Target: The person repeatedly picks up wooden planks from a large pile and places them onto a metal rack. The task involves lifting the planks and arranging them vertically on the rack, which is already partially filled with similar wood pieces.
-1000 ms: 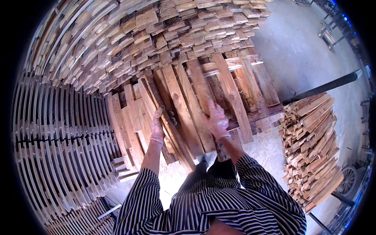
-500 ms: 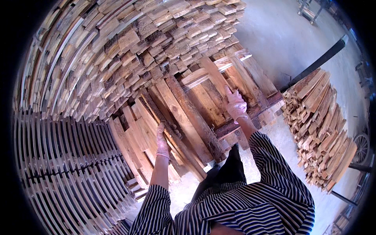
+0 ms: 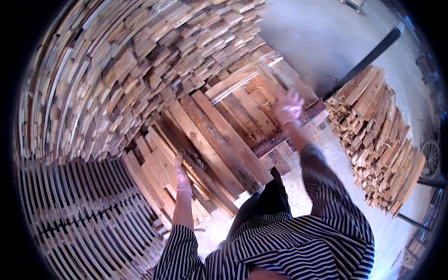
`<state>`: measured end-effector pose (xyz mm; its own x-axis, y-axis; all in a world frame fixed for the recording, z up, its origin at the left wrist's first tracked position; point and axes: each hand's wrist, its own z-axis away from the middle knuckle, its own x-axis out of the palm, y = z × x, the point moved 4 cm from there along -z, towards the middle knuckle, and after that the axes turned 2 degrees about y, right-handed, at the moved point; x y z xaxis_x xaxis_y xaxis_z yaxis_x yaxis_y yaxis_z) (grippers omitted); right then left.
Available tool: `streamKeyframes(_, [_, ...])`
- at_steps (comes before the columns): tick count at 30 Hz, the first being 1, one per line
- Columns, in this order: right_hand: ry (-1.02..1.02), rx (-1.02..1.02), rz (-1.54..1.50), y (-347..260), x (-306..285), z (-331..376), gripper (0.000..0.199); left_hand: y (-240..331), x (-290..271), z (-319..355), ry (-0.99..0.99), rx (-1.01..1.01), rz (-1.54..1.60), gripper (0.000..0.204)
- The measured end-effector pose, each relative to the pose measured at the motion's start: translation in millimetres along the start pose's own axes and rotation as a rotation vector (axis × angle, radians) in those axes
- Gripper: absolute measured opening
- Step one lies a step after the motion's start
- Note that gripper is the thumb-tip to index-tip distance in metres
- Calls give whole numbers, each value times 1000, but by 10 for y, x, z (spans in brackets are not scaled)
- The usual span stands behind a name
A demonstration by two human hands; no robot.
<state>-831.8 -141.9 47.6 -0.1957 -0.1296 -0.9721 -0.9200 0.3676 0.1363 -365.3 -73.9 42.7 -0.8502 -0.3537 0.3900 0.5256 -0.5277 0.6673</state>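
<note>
So, only the head view to go on. Left hand (image 3: 181, 169) is out on the leaning planks (image 3: 210, 144), the rough boards propped against the big lumber stack (image 3: 116, 74). The fingers look curled over the upper end of one narrow plank (image 3: 198, 175) near the left edge of that leaning bunch, so I'd call it gripped, though the glove hides the fingertips a bit.

Right hand (image 3: 288, 106) is up higher at the right edge of the leaning boards, beside a pale board (image 3: 240, 77) lying across their tops. It's motion-blurred, so I can't tell if the fingers are spread or wrapped around anything.

As for handling, these look like stiff, rough-sawn boards, fairly heavy for their length, splintery and not slippery. I'd grab one along its long edges near an end, then get the other hand further down so it doesn't swing.

Off to the right there's a second wood pile (image 3: 382, 140) on the concrete floor (image 3: 317, 37), with a dark beam (image 3: 368, 58) running past it. On the left is a rack of slats (image 3: 79, 214).
</note>
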Motion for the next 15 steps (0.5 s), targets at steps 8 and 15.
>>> streamKeyframes(8, [-281, -128, -560, -673, -278, 460, 81, 25, -63, 62, 76, 1, 26, 43])
streamKeyframes(15, [-451, -209, -615, -2323, -532, 475, 62, 24, 30, 110, 12, 53, 25, 54])
